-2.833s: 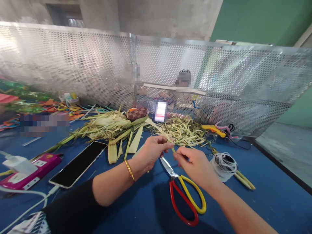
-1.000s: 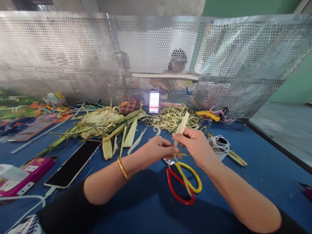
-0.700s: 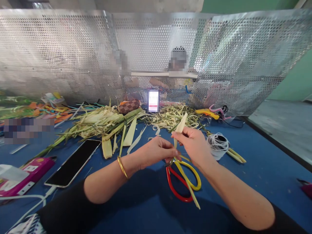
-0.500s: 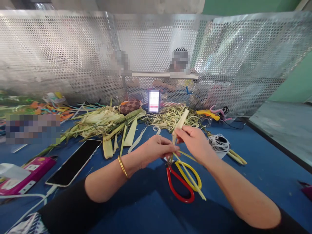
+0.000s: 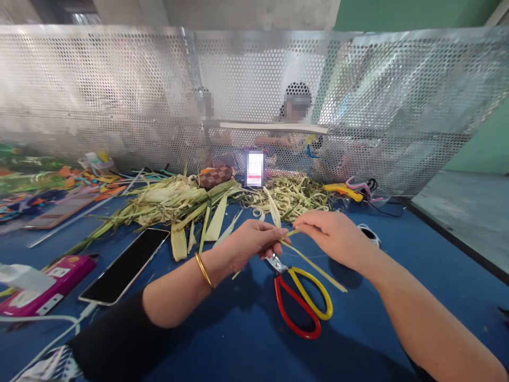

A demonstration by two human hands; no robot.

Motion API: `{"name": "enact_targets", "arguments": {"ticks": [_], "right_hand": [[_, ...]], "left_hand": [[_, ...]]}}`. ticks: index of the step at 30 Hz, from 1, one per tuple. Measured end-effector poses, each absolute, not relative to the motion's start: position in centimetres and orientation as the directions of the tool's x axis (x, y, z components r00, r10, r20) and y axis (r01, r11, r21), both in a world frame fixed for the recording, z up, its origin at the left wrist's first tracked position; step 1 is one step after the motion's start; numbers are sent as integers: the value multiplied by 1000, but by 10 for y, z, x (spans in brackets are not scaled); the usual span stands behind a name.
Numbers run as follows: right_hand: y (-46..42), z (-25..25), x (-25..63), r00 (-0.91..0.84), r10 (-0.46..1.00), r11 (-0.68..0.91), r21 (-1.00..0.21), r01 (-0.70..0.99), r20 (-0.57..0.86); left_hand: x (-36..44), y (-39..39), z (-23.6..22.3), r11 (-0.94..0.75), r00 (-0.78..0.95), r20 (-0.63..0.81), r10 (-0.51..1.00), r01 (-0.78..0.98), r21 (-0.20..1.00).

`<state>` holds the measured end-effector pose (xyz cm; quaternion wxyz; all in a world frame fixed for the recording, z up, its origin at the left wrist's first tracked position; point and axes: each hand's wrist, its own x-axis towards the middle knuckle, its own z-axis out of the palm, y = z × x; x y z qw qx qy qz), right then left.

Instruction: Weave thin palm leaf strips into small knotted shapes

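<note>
My left hand (image 5: 258,239) is closed, its thumb and fingers pinching pale corn husk strips. One wider husk piece (image 5: 272,207) sticks up from that pinch. A thin yellow-green strip (image 5: 318,267) runs from it down to the right, its end free. My right hand (image 5: 334,231) is also closed, thumb and fingertips gripping a short stretch of husk strip (image 5: 293,232) just right of the left fingertips. Under the hands lie scissors (image 5: 280,268) with one red and one yellow handle; their blade tips are hidden behind my left hand.
Behind the hands lie a heap of corn husks (image 5: 163,199) and a pile of braided husk (image 5: 296,199). A phone (image 5: 125,265) and a magenta power strip (image 5: 59,281) sit left. A yellow glue gun (image 5: 344,191) lies back right. A perforated screen (image 5: 246,69) stands behind, with people beyond.
My right hand has left the wide husk piece and moved slightly right, now gripping a thin strip. The upright husk piece leans left now, and the thin strip's free end has swung up and right.
</note>
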<state>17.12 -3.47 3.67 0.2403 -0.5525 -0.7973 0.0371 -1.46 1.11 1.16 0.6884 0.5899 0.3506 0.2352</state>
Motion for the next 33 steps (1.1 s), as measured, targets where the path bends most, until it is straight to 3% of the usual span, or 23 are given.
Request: {"name": "enact_targets", "arguments": {"ticks": [2, 4, 8, 11, 15, 27, 29, 31, 33], "right_hand": [[-37, 37, 169, -298, 769, 437, -124, 891, 566], [-41, 38, 163, -390, 639, 503, 24, 864, 664], [-48, 32, 145, -649, 529, 638, 249, 729, 547], [-45, 21, 136, -725, 538, 594, 416, 688, 430], [-39, 11, 133, -747, 484, 536, 521, 664, 455], [-40, 10, 135, -746, 364, 682, 385, 621, 558], [-39, 12, 140, -612, 405, 665, 240, 707, 680], [-36, 13, 146, -357, 528, 558, 2, 830, 771], [-32, 12, 150, -146, 713, 435, -269, 859, 686]], "left_hand": [[-15, 12, 12, 261, 614, -217, 759, 18, 965], [-15, 13, 14, 327, 602, -222, 767, -70, 942], [-15, 14, 17, 384, 555, -212, 805, -214, 898], [-14, 14, 18, 373, 527, -209, 824, -225, 900], [-13, 13, 18, 367, 526, -183, 830, -269, 891], [-12, 15, 12, 327, 504, -160, 849, -264, 907], [-14, 16, 16, 298, 500, -142, 854, -247, 922], [-17, 16, 21, 274, 496, -131, 858, -227, 934], [-18, 15, 25, 266, 499, -133, 856, -207, 941]]}}
